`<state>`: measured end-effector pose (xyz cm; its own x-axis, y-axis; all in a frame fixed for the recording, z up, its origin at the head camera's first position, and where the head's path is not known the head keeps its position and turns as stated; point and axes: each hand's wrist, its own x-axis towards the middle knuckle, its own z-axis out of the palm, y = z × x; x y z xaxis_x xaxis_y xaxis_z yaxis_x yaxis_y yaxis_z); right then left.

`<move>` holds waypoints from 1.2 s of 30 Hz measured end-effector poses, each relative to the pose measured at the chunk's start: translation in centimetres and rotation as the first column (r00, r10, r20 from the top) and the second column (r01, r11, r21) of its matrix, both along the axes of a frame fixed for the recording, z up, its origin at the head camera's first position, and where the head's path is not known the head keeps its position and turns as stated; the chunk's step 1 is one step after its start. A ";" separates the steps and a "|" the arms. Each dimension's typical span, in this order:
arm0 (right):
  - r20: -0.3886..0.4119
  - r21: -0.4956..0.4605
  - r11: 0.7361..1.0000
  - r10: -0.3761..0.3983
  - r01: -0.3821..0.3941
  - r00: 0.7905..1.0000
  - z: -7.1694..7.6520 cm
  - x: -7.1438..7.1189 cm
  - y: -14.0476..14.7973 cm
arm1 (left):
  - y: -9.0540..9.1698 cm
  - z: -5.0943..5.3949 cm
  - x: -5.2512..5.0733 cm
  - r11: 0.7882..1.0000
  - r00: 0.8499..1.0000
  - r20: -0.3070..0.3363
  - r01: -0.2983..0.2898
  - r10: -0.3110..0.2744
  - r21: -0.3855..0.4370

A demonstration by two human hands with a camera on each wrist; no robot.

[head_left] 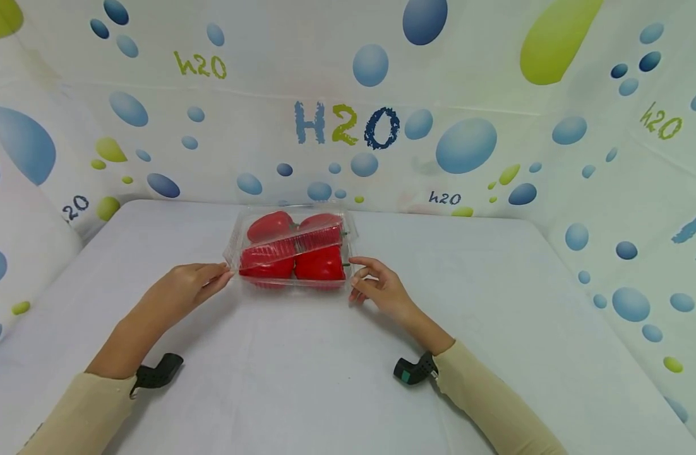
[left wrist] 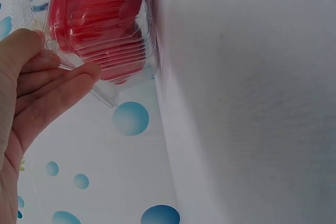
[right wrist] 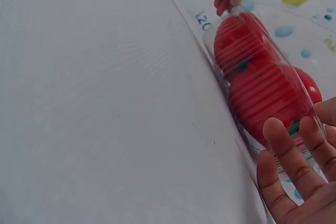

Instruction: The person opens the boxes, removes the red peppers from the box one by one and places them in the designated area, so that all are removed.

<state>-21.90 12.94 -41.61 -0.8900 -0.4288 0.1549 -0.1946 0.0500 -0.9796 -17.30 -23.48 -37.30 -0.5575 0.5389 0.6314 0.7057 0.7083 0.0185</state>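
Fingers of the left hand [head_left: 191,284] pinch the near-left corner of a clear plastic box [head_left: 233,246]. Those of the right hand [head_left: 384,291] are loosely bent and spread apart at its right end; I can't tell if they touch it. The box sits between the hands, towards the far edge of a white tabletop [head_left: 302,366]. Four red vegetables [head_left: 319,262] lie inside, so filling looks done to me; whether the lid is fastened, I can't tell.
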 end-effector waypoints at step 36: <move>0.023 -0.014 1.000 0.004 -0.003 1.000 0.1 0.1 0.2 | -0.5 -0.5 -0.6 0.946 0.995 0.006 -0.095 0.098 0.309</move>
<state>-21.80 13.11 -41.52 -0.8919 -0.4300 0.1401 -0.1721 0.0360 -0.9844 -17.87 -24.02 -37.78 -0.5902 0.2607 0.7640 0.6354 0.7338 0.2405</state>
